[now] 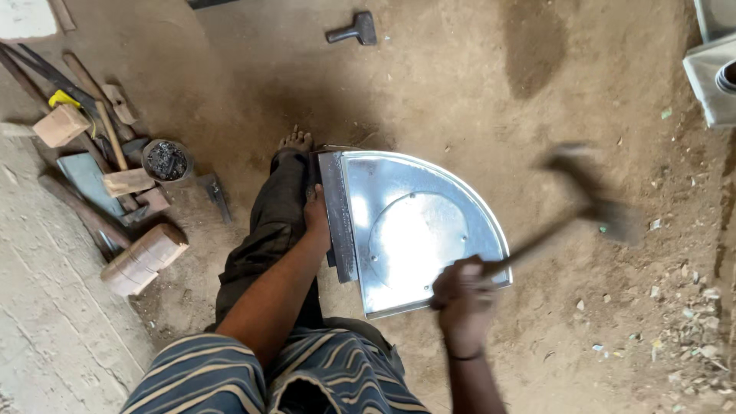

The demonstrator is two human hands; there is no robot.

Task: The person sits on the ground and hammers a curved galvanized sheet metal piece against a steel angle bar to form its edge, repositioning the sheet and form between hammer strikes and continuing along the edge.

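Closest to the lens is the striped cloth over the person's lap, and just past it the right hand (462, 295) is clenched around the handle of a hammer (571, 211), which is swung out to the right above the dirt floor (460, 84). The hammer is so blurred that its head cannot be made out properly. The left hand (316, 218) presses flat along the left edge of the sheet-metal piece (418, 230), a shiny quarter-round shape with a raised disc in the middle, lying on the floor in front of the person's outstretched leg and bare foot (295, 142).

This looks like the hammering stage, with the sheet pinned while its rim or folded left strip is beaten. A blow calls for the left hand to keep the piece from sliding and to stay clear of the strike.

Farther left lie wooden blocks (143, 258), a small tin of dark bits (166, 160) and long-handled tools (84, 100). Another hammer (354, 31) lies at the far edge. Pale objects at the top right corner are cut off.
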